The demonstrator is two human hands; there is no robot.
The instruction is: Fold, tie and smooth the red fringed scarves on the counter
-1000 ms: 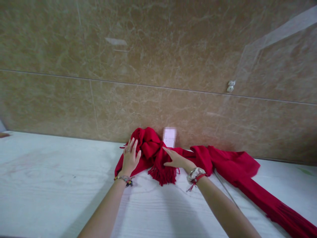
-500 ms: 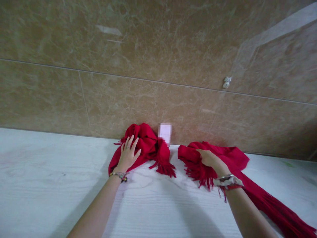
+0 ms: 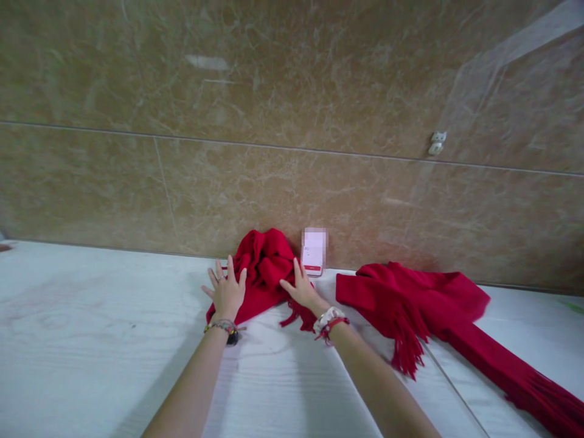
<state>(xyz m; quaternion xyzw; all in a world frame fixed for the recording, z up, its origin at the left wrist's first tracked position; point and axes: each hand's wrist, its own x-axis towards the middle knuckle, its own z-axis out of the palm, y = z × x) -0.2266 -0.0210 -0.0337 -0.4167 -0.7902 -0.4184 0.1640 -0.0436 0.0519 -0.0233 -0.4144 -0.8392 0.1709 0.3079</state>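
A bunched red scarf (image 3: 267, 261) with fringe lies on the white surface against the wall. My left hand (image 3: 229, 295) rests at its left edge, fingers spread wide. On its right side, my right hand (image 3: 305, 291) touches the cloth with fingers apart, above the fringe. Neither hand grips the fabric. Farther right, a second length of fringed red fabric (image 3: 420, 298) is spread loosely, one long strip running to the lower right corner. Whether both red pieces are joined cannot be seen.
A phone (image 3: 312, 252) with a partly blurred screen leans upright on the wall between the two red pieces. Behind the white wood-grain tabletop (image 3: 91, 316) rises a brown marbled tile wall (image 3: 274, 91). A small white cat-shaped hook (image 3: 437, 143) is fixed on it.
My right hand has left the right-hand red fabric and moved left to the bunched scarf. My left hand has shifted to the scarf's left edge, fingers spreading wider.
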